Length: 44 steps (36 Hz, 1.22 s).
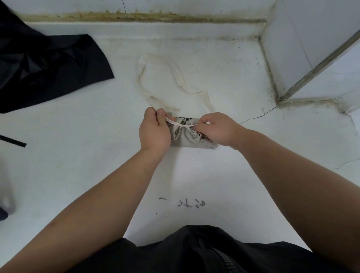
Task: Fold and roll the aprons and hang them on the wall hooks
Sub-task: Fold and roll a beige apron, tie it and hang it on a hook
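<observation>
Left hand (155, 129) and right hand (218, 129) pinch the apron tie (180, 125) on stained white counter (194, 173) (tiled corner (280, 48)).

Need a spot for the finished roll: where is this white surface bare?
Bare: the wide stretch between the crumpled black apron and the left hand, and right of the right hand toward the tiled corner. Crowded: behind the rolled grey apron, where its cream strap loops.

Open counter (72, 163) across lower left and lower centre, black apron (44, 70) heaped at upper left, black strap (9, 141) at left edge, cream strap (162, 80) looped above centre, tiled wall (300, 48) closing upper right
</observation>
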Motion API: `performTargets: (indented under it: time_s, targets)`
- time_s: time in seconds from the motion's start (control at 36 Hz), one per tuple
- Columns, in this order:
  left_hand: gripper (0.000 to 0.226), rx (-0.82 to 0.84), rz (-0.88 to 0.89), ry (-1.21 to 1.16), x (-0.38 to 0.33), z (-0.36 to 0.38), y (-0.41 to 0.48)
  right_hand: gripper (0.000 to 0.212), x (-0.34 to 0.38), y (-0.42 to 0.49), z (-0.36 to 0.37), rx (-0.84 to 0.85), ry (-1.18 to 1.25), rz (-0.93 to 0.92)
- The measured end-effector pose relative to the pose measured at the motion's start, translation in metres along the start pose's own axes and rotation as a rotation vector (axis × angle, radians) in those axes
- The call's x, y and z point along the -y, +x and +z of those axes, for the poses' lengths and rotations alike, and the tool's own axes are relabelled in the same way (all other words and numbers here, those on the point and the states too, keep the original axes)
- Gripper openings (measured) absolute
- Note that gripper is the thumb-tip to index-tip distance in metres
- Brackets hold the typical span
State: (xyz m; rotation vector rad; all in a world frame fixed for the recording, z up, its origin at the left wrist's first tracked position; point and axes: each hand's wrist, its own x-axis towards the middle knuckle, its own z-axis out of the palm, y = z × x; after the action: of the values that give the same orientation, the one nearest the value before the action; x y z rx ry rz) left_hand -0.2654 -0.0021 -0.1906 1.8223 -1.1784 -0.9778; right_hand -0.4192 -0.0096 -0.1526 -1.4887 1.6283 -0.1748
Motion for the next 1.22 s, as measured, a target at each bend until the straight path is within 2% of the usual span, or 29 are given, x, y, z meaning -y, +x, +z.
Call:
performTargets:
  time_s: [0.25,0.53,0.58,0.64,0.75,0.83,0.94,1.03,1.22]
  targets:
    - [0.023,-0.085,0.027,0.093,0.001,0.006,-0.003,0.037,0.006,-0.001,-0.002,0.045,-0.041,0.057]
    - [0.019,-0.269,-0.051,0.150,0.003,0.008,-0.005,0.031,0.001,0.001,0.001,0.000,0.237,0.172]
    - [0.024,-0.295,-0.059,0.198,0.004,0.007,-0.005,0.030,0.000,0.000,0.001,-0.012,0.204,0.154]
    - [0.026,-0.281,-0.080,0.220,0.005,0.006,-0.004,0.027,0.000,-0.002,0.002,-0.037,0.155,0.134]
    - [0.019,-0.206,-0.156,0.241,0.005,-0.001,0.000,0.037,0.001,-0.005,0.006,-0.077,-0.007,0.063]
    - [0.020,-0.193,-0.176,0.247,0.004,-0.007,0.004,0.029,0.000,-0.006,0.007,-0.115,-0.046,0.034]
    - [0.024,-0.165,-0.132,0.288,0.008,-0.013,0.012,0.043,-0.008,-0.007,0.005,-0.165,-0.154,0.045]
    - [0.023,-0.139,-0.081,0.282,0.010,-0.017,0.017,0.048,-0.014,-0.012,0.006,-0.158,-0.137,0.077]
    - [0.023,-0.105,-0.058,0.206,0.016,-0.020,0.017,0.045,-0.026,-0.011,0.010,-0.189,-0.112,0.124]
